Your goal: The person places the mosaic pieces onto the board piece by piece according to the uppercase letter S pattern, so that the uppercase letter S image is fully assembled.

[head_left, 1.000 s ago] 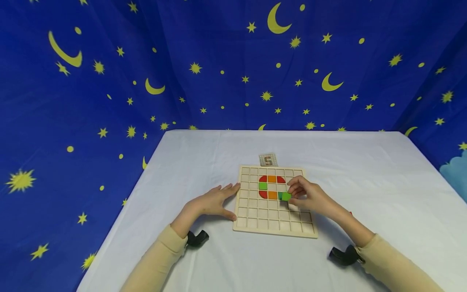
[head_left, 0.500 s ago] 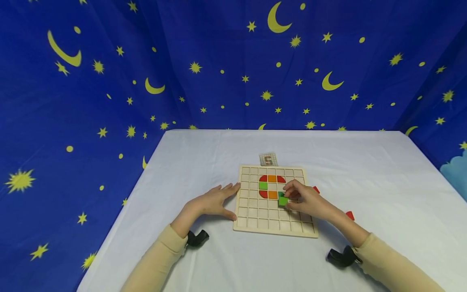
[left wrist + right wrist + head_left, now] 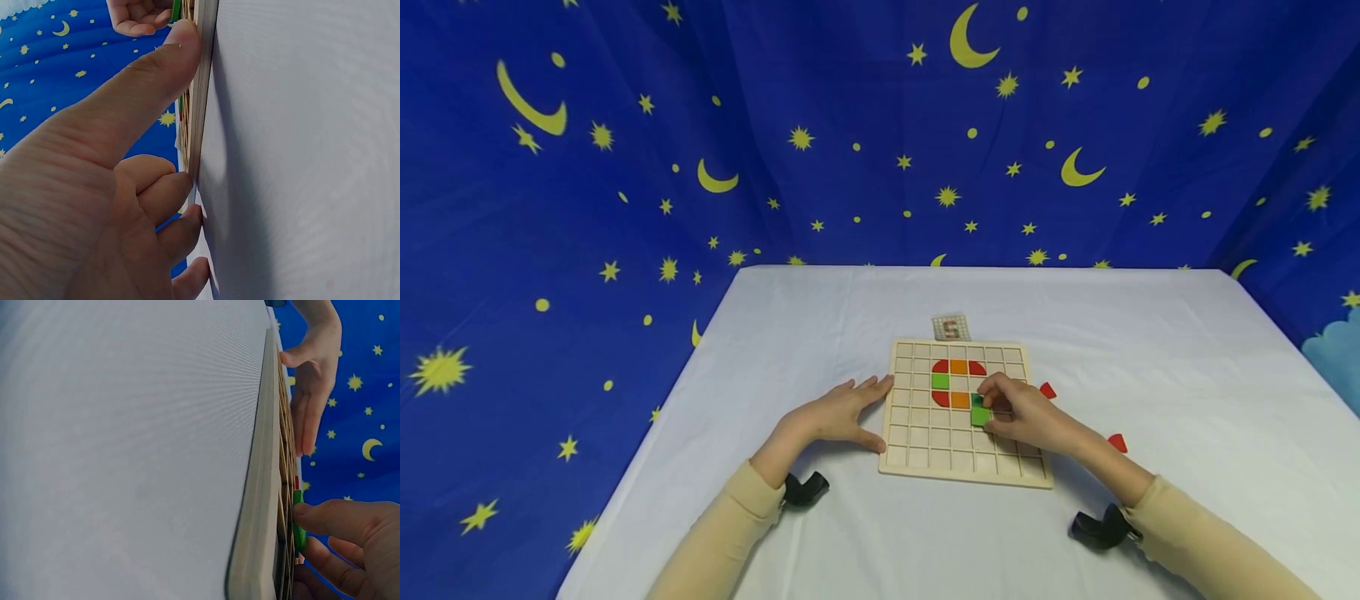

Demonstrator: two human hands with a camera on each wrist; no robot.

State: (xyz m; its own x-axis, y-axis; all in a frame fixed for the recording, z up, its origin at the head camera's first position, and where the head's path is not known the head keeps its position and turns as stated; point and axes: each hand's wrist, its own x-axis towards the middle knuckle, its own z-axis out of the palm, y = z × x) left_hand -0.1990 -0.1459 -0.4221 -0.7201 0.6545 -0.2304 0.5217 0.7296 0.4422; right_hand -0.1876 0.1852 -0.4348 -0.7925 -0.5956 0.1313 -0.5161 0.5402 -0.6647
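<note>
A square wooden grid board (image 3: pixel 925 460) lies on the white table. Along its left edge rests my left hand (image 3: pixel 831 415), fingers spread and thumb extended; the left wrist view has the thumb (image 3: pixel 178 53) against the board's side. With thumb and fingertips, my right hand (image 3: pixel 1030 412) pinches a bright green square tile (image 3: pixel 980 417) low over the grid, right of centre. In the right wrist view the green tile (image 3: pixel 299 534) stands slightly proud of the board. Just behind it is a darker green piece (image 3: pixel 977 401), partly covered by my fingers.
Red quarter-round tiles (image 3: pixel 977 367), orange squares (image 3: pixel 958 367) and another green square (image 3: pixel 940 381) sit in grid cells. A small card (image 3: pixel 951 327) with an S-like pattern lies behind the board. Two loose red pieces (image 3: pixel 1048 390) lie to its right.
My right hand has brought the green tile slightly left and nearer to me, and the tile now looks flatter to the grid. The left hand has stayed put.
</note>
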